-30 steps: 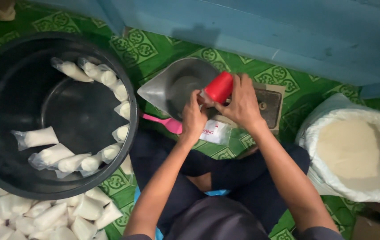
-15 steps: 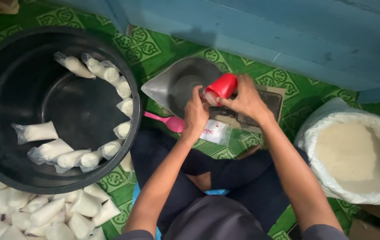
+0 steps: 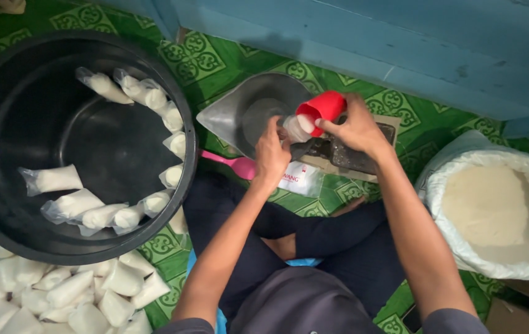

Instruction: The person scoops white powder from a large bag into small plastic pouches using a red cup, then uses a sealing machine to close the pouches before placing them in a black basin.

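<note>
Tipped further over now, the red cup (image 3: pixel 321 106) has its mouth pointing down toward 8 o'clock, right onto the open top of a small clear bag (image 3: pixel 298 127). A second ago it sat more upright, so my guess is the pour is underway or just wrapping up.

Right hand (image 3: pixel 356 128) has its fingers closed around the cup, gripping it from the 3 o'clock side. Left hand (image 3: pixel 272 154) has its fingers pinched shut on the bag, holding it up just under the cup's rim. Bag looks partly filled with something white, though it's too blurry to say how full.

Going outward: both hands are working over a grey metal scoop pan (image 3: pixel 246 114), which sits on a flat scale (image 3: pixel 363 151) at about 12 o'clock from the person's crossed legs. A pink scoop (image 3: pixel 230 164) lies on the floor just at 9 o'clock of the left hand, and a flat clear packet (image 3: pixel 301 179) lies right below the hands.

Off at 3 o'clock there's a big open sack (image 3: pixel 493 210) of white powder. At 9 o'clock a large black tub (image 3: pixel 4 235) holds several filled bags along its inside wall, and a pile of bags (image 3: pixel 60 294) sits at 7 o'clock on the green patterned mat (image 3: pixel 202 55).
</note>
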